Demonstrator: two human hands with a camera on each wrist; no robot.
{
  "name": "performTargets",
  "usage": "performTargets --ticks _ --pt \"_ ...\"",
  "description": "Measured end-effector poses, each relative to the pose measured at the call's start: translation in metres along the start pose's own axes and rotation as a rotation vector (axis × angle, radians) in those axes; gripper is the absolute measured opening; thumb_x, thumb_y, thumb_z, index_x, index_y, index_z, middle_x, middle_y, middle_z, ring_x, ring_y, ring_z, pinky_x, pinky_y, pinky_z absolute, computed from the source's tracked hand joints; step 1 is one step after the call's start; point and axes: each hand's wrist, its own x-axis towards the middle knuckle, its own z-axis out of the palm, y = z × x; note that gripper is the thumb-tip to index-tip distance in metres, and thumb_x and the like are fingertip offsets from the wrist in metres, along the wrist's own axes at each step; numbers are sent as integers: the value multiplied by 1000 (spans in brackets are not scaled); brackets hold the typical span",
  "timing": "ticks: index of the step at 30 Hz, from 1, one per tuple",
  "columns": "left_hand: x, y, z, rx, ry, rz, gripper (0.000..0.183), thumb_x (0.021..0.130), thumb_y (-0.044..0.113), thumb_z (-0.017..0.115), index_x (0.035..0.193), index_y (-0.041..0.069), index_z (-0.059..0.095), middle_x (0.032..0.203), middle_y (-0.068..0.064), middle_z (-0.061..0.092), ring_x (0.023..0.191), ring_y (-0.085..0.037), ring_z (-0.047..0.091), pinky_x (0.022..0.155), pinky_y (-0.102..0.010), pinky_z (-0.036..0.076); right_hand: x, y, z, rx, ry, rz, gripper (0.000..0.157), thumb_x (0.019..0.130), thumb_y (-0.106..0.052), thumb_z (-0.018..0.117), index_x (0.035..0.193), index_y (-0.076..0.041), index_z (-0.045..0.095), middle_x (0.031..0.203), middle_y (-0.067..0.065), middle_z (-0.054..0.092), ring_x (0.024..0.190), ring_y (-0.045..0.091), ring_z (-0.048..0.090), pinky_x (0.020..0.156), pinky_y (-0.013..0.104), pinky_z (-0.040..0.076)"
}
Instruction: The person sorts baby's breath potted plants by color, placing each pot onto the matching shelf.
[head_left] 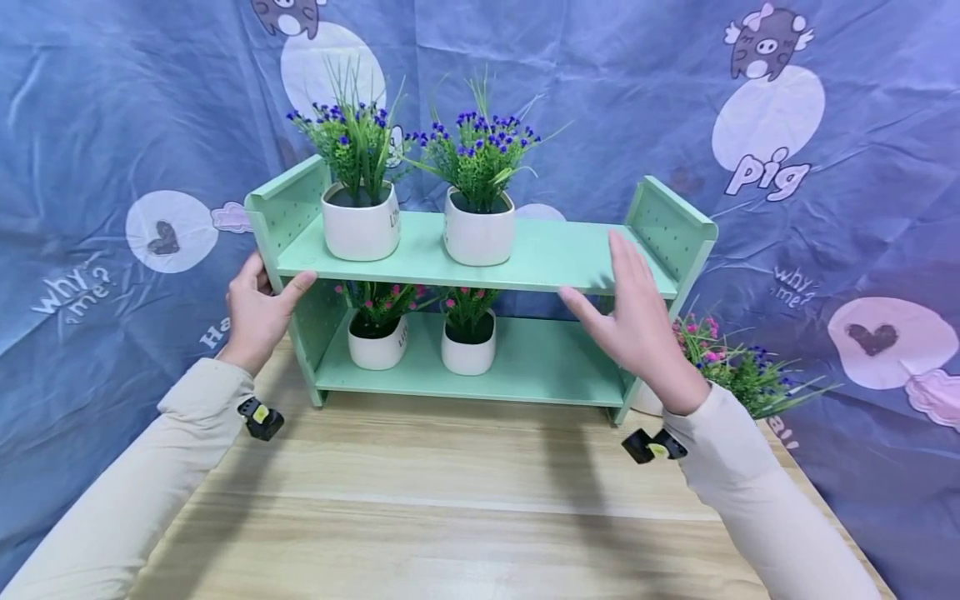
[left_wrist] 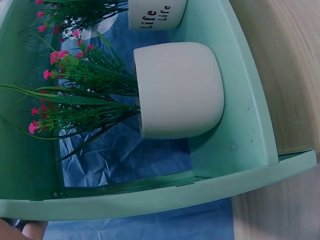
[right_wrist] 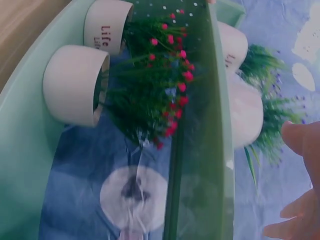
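Note:
A pale green two-tier shelf [head_left: 555, 250] stands on the table. My left hand [head_left: 258, 312] grips its left side panel, thumb on the front edge at the upper board and fingers round the outside. My right hand [head_left: 633, 321] hovers before the right part of the upper board, fingers extended and thumb spread, holding nothing. Two white pots with purple flowers, a left one [head_left: 360, 225] and a right one [head_left: 478, 229], sit on the upper board. Below them, a left pot [head_left: 377, 343] and a right pot [head_left: 468, 346] hold pink flowers; the right wrist view shows "Life" lettering on one pot [right_wrist: 105, 25].
Beyond the shelf's right end, pink flowers [head_left: 697, 337] and purple flowers [head_left: 750, 371] show, their pots mostly hidden by my right arm. The wooden table [head_left: 450, 500] spreads out in front. A blue printed cloth [head_left: 600, 100] hangs behind.

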Motion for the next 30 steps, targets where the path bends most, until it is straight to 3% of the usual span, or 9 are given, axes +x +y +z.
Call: performTargets --ticks 5,8,12,13,17,24,30 --pt "0 0 0 0 -1 -5 54 83 26 76 131 10 56 116 -15 65 91 2 58 78 -12 47 -18 19 -23 25 2 68 90 90 -47 61 155 -11 10 159 15 12 145 35 10 113 61 13" --pt "1 -1 1 2 0 -15 54 83 24 76 131 9 56 117 -16 65 90 3 57 77 -11 46 -30 29 -35 26 12 117 88 90 -44 63 155 -14 10 159 14 14 139 41 25 108 65 22" --pt "1 -1 0 2 5 1 54 83 25 77 130 10 56 115 -16 65 89 4 57 76 -11 46 -47 36 -46 25 47 154 86 90 -40 65 155 -17 13 158 13 18 136 45 29 104 67 24" --pt "0 -1 -1 3 6 10 54 82 26 77 130 10 57 115 -15 66 89 4 57 76 -11 46 -51 38 -49 25 58 159 86 90 -39 66 155 -18 14 158 13 19 139 43 23 106 67 22" --pt "0 1 -1 -1 10 33 53 82 28 77 129 11 58 113 -15 66 89 3 58 76 -11 47 -66 46 -57 9 100 181 85 89 -35 67 155 -18 16 157 16 20 140 44 22 108 67 20" --pt "0 -1 0 0 12 39 53 82 29 77 128 11 58 112 -13 67 89 3 59 76 -11 47 -99 68 -67 -3 94 274 85 91 -33 64 155 -20 11 158 18 15 140 47 17 107 70 15" --pt "0 -1 0 -10 4 22 53 82 26 77 129 11 57 112 -13 66 89 3 58 76 -11 47 -129 92 -69 -41 80 371 86 91 -33 64 155 -18 10 156 22 17 123 62 32 95 74 25"
